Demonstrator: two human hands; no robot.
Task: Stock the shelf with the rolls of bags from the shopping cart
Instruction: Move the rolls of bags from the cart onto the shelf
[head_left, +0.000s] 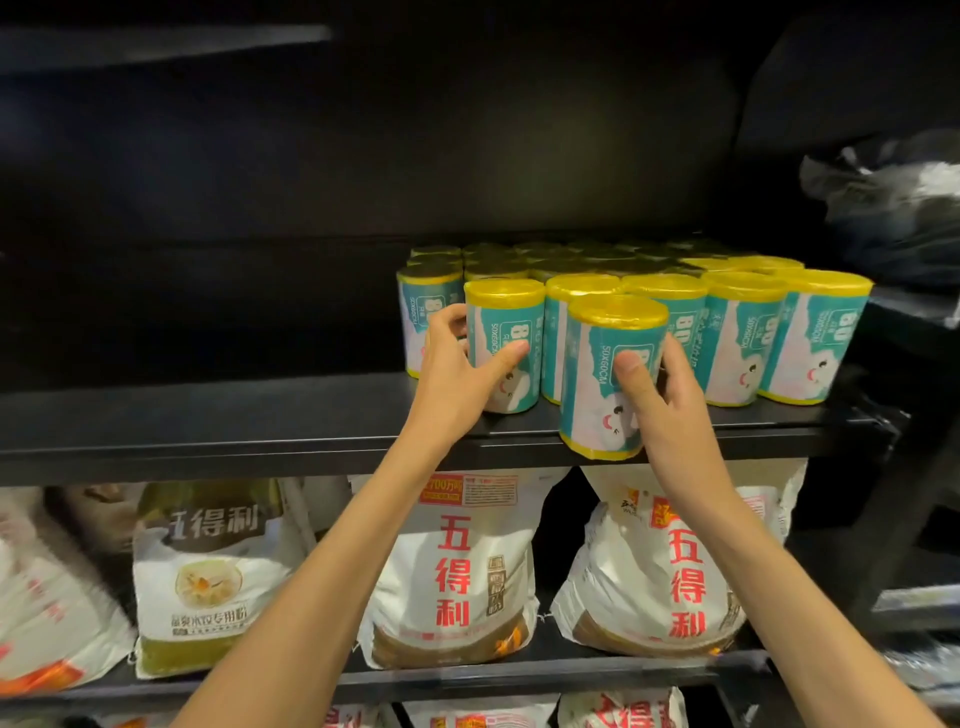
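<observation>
**Two rolls going onto the dark shelf, one per hand**

Landmark = dark shelf (208, 415), the upper board; all places given rel. to it.

Shelf: right half carries a packed block of rolls (597, 265), standing upright, yellow ends up, several rows deep to the back. Left half of the board bare. Judgement: block is being built from the right toward the left, so new rolls belong at its left/front edge, which is where both my hands are.

Below the shelf: flour bags (457, 566) on the next board down, not part of the job. Off the shelf's right end: crumpled dark plastic (883, 208), can't tell what it is. Cart not in view.

Left roll (501, 343): upright on the shelf, at the front-left corner of the block, touching its neighbours. My left hand (457, 374) wraps it, thumb across the label, fingers round the far side. Held so as to press it snug vs. the row.

Right roll (605, 379): at the shelf's front lip, bottom rim overhanging the edge, slightly tilted; prob. not yet seated. My right hand (660, 384) grasps it, thumb on the label front, fingers behind. Grip kept mid-body so the base is free to slide in.

Next, judged: push the right roll back beside the left one.
</observation>
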